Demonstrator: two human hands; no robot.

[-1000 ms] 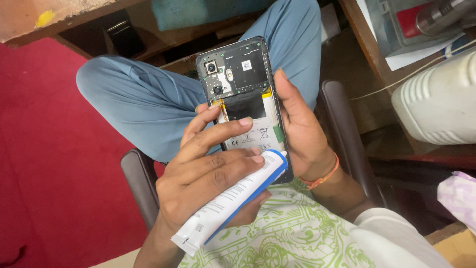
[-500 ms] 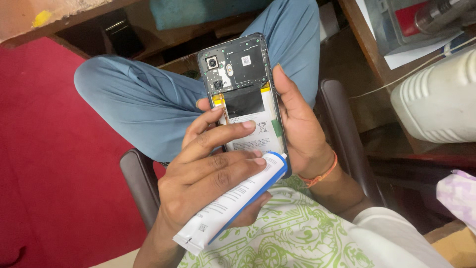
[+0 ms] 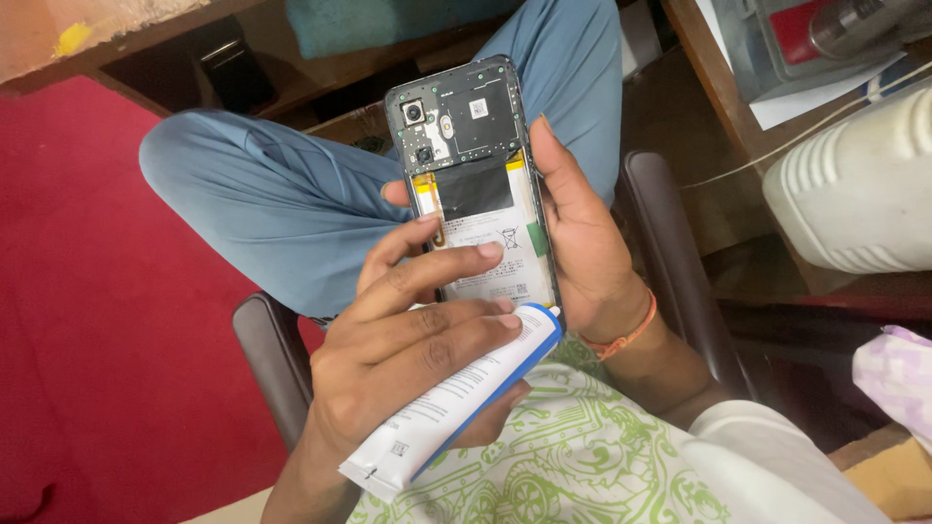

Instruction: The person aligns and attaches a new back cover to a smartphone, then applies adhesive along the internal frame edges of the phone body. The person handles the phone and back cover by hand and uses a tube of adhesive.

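My right hand [image 3: 582, 243] grips a phone [image 3: 466, 126] with its back cover off, showing the camera modules, dark board and white battery [image 3: 490, 277]. It is held upright over my lap, with my fingers along its right edge. My left hand [image 3: 408, 359] holds a white and blue tube [image 3: 456, 403]. The tube's nozzle end sits at the phone's lower right corner, and my left index fingertip rests on the battery.
My crossed legs in blue trousers [image 3: 282, 213] lie under the phone. Dark chair armrests [image 3: 267, 354] flank me. A white ribbed plastic jug [image 3: 854, 194] stands at the right, by a wooden table edge [image 3: 709, 87] with papers. Red floor [image 3: 87, 320] lies to the left.
The phone and both hands have crept slightly upward in view. Both grips and the tube's place at the phone's lower corner stay the same.
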